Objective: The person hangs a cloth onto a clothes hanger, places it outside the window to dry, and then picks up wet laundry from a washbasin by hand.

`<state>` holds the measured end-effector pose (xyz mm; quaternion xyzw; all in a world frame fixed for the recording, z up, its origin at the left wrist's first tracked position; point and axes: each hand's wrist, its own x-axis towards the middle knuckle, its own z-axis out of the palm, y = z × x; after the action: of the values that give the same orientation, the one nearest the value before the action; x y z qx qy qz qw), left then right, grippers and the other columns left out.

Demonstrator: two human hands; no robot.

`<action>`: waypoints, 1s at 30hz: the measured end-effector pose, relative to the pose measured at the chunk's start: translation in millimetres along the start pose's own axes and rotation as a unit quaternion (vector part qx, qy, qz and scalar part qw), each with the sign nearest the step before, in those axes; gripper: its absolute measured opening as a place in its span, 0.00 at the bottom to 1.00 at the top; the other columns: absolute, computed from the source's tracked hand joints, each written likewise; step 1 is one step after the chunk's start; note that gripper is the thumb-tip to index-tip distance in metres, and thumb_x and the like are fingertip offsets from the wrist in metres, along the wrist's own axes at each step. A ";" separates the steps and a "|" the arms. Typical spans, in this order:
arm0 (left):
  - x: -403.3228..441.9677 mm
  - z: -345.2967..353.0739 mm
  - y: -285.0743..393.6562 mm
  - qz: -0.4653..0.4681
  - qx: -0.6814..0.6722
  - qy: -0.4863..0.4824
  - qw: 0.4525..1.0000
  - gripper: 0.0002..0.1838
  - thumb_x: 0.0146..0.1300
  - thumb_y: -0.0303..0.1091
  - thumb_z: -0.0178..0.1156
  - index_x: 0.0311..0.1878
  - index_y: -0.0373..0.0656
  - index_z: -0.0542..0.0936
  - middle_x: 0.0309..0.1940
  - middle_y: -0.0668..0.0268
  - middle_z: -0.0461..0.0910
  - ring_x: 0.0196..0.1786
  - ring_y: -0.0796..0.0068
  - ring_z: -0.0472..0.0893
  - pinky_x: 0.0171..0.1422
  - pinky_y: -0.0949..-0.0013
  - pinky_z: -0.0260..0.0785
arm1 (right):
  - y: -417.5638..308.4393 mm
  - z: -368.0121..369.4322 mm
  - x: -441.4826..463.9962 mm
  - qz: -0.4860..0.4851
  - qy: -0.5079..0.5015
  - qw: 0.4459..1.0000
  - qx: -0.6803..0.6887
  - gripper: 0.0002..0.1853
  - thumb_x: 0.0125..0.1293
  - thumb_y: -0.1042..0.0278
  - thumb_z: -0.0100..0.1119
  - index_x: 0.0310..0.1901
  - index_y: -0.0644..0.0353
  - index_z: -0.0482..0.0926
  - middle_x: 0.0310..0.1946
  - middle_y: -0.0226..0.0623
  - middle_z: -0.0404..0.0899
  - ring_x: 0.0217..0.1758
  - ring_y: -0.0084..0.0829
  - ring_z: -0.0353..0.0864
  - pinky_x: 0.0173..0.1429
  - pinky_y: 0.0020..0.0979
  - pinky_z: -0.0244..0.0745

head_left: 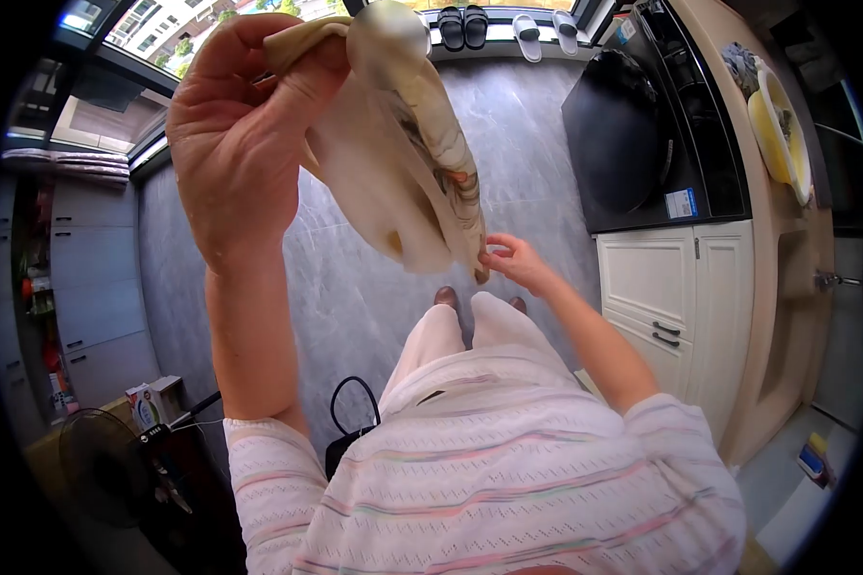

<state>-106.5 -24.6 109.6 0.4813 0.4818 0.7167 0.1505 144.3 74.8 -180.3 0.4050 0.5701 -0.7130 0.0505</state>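
Observation:
A cream cloth with a dark and orange printed pattern along its right side hangs in front of me. It looks like a garment, but its folds hide the kind. High at the upper left, my left hand pinches the cloth's top edge between thumb and fingers. My right hand, lower and farther off, has its fingertips closed at the bottom right corner of the same cloth. A pale blur covers part of the cloth's top.
On the right stand a black front-loading washing machine and a white cabinet. A yellow basin sits on the counter beyond. Black slippers and white slippers lie by the window. A fan is at lower left.

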 end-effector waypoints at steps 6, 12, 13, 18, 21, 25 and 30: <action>-5.7 1.1 -0.5 0.009 -0.018 0.015 1.000 0.13 0.57 0.22 0.61 0.46 0.37 0.77 0.36 0.64 0.80 0.39 0.81 0.78 0.45 0.81 0.70 | -15.8 32.7 0.1 0.084 -0.033 0.969 0.230 0.25 0.56 0.56 0.64 0.53 0.55 0.70 0.41 0.32 0.74 0.37 0.24 0.76 0.36 0.31 0.72; -9.7 -10.2 -1.8 0.001 0.015 0.064 0.998 0.09 0.54 0.21 0.63 0.39 0.38 0.78 0.32 0.66 0.81 0.33 0.83 0.79 0.39 0.82 0.71 | -11.7 7.8 38.5 0.075 0.087 0.953 0.281 0.12 0.52 0.70 0.60 0.39 0.53 0.72 0.27 0.25 0.71 0.26 0.19 0.65 0.36 0.33 0.69; -10.6 -14.0 -2.6 -0.002 0.019 0.068 0.997 0.09 0.54 0.22 0.63 0.39 0.38 0.78 0.32 0.66 0.81 0.33 0.83 0.79 0.39 0.82 0.71 | -17.7 -3.3 45.7 0.083 0.122 0.951 0.271 0.11 0.52 0.68 0.61 0.37 0.53 0.71 0.27 0.25 0.70 0.26 0.19 0.65 0.36 0.34 0.69; -16.5 -21.9 -3.3 -0.006 -0.002 0.057 0.998 0.09 0.54 0.21 0.64 0.39 0.38 0.78 0.32 0.66 0.81 0.34 0.83 0.79 0.39 0.82 0.71 | -40.6 -20.3 74.8 0.084 0.251 0.940 0.215 0.10 0.55 0.63 0.59 0.36 0.53 0.71 0.25 0.27 0.71 0.25 0.23 0.66 0.31 0.33 0.69; -16.2 -27.0 -3.0 0.008 -0.008 0.053 0.999 0.09 0.54 0.21 0.64 0.39 0.38 0.78 0.32 0.66 0.81 0.35 0.83 0.79 0.40 0.81 0.71 | -43.0 -18.9 90.2 0.112 0.179 0.957 0.199 0.08 0.61 0.62 0.53 0.39 0.54 0.72 0.25 0.32 0.74 0.23 0.25 0.71 0.27 0.34 0.70; -22.2 -47.4 -0.3 0.015 0.019 0.063 0.998 0.08 0.55 0.22 0.63 0.39 0.39 0.79 0.32 0.67 0.81 0.35 0.84 0.78 0.39 0.81 0.70 | -56.1 -37.3 125.8 0.021 0.207 0.935 0.288 0.09 0.63 0.68 0.48 0.39 0.59 0.77 0.31 0.37 0.79 0.29 0.35 0.80 0.28 0.40 0.77; -59.8 -163.0 -34.2 -0.084 0.135 0.161 0.974 0.07 0.59 0.29 0.62 0.40 0.39 0.78 0.31 0.69 0.79 0.32 0.84 0.77 0.36 0.82 0.70 | -203.6 -131.1 58.3 -0.192 0.315 0.929 0.019 0.09 0.61 0.72 0.46 0.30 0.63 0.78 0.19 0.33 0.76 0.13 0.21 0.71 0.15 0.25 0.69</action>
<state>-221.6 -137.5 36.6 0.3328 0.6306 0.6982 0.0641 65.0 279.7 -62.9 0.4926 0.6099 -0.5553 -0.2776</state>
